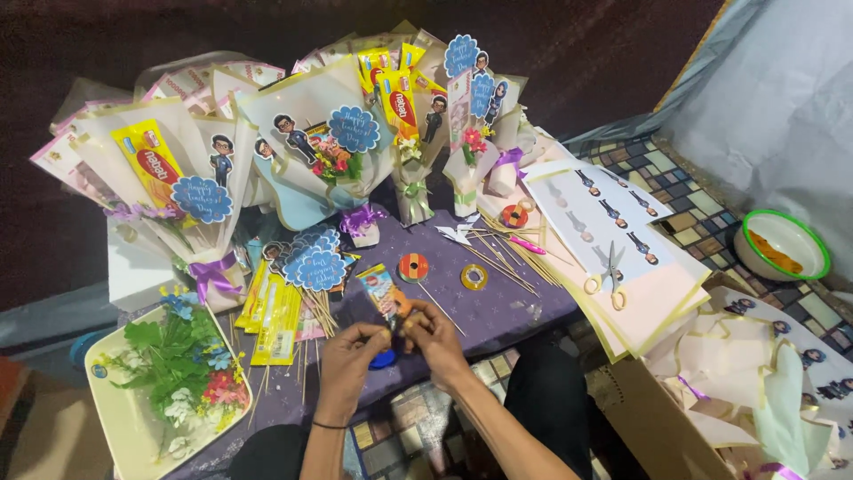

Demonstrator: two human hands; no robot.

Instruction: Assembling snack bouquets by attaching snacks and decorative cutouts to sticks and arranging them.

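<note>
This is looking like a home floor serving as a craft corner, probably a living room, though the dark background is hiding the walls. A purple cloth [498, 311] is covering a patterned floor mat [684, 209], finished gift bouquets [311, 142] are leaning in a row, and scissors [609, 276], tape rolls [413, 267] and wooden skewers [502, 258] are lying around.

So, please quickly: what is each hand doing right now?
Left hand: closed, pinching the small snack packet from its side.
Right hand: closed on the same packet, fingers pinching its lower end.
</note>
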